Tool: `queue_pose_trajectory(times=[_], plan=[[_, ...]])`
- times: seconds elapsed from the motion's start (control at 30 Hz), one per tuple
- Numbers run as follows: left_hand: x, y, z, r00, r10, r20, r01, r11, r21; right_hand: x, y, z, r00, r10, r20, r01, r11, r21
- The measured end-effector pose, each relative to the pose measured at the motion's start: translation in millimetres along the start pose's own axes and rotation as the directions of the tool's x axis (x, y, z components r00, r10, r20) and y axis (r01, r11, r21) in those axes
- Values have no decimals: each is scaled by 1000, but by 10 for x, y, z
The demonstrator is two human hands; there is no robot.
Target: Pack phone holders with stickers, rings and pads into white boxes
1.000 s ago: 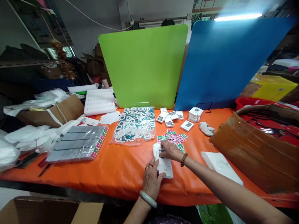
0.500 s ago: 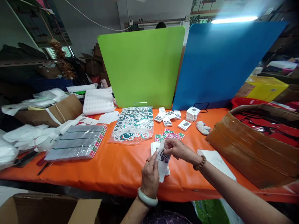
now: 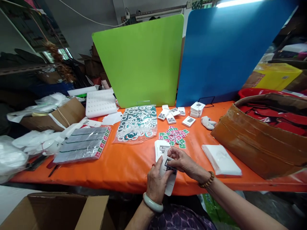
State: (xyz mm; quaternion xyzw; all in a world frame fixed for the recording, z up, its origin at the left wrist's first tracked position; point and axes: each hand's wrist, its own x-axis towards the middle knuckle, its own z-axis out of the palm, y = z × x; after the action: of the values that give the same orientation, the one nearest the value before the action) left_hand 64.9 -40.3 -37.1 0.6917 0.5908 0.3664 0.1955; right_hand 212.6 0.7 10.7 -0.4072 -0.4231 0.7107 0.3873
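Note:
My left hand (image 3: 156,180) is closed around a long white printed card (image 3: 169,182), thumb on its face, close to the table's front edge. My right hand (image 3: 183,162) bends over the same card from the right, its thumb and fingers pinched at the card's upper part. What the pinch holds is partly hidden by the fingers. Just beyond, a stack of similar white printed cards (image 3: 159,147) lies on the orange table. A loose pile of small pink and green stickers (image 3: 177,135) is spread behind my right hand.
A clear bag of ring-shaped pieces (image 3: 137,123) lies left of centre. Small white boxes (image 3: 171,118) and a stack of cards (image 3: 197,109) sit at the back. A white packet (image 3: 222,160) and a large cardboard box (image 3: 263,140) stand right. Green (image 3: 144,64) and blue (image 3: 220,57) boards rise behind.
The view has tilted down and shifted a little. My hands have moved slightly nearer the table's front edge with the card, uncovering more of the card stack and stickers.

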Motion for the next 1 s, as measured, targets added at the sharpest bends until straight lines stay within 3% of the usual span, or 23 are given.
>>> queue_pose_trajectory(times=[0.2,0.37,0.57,0.7,0.83,1.0], plan=[[-60,26,-23,999,44,2,-44,998,-55,-6,160,-50,993,-117,20,117,993,-23],[-71,46,-49,994,97,52,-98,995,27,-38,213,-50,996,-85,-40,85,996,3],[-50,40,-124,996,67,63,-63,996,-65,-57,185,0,991,-123,-50,125,992,26],[-59,59,-156,990,72,119,-72,997,2,-69,180,38,988,-114,-104,118,992,35],[-68,119,-190,989,-28,144,22,999,45,-64,243,64,993,-82,-80,87,995,55],[-60,211,-231,979,-44,198,95,962,-255,-70,272,174,991,-133,-19,133,991,-6]])
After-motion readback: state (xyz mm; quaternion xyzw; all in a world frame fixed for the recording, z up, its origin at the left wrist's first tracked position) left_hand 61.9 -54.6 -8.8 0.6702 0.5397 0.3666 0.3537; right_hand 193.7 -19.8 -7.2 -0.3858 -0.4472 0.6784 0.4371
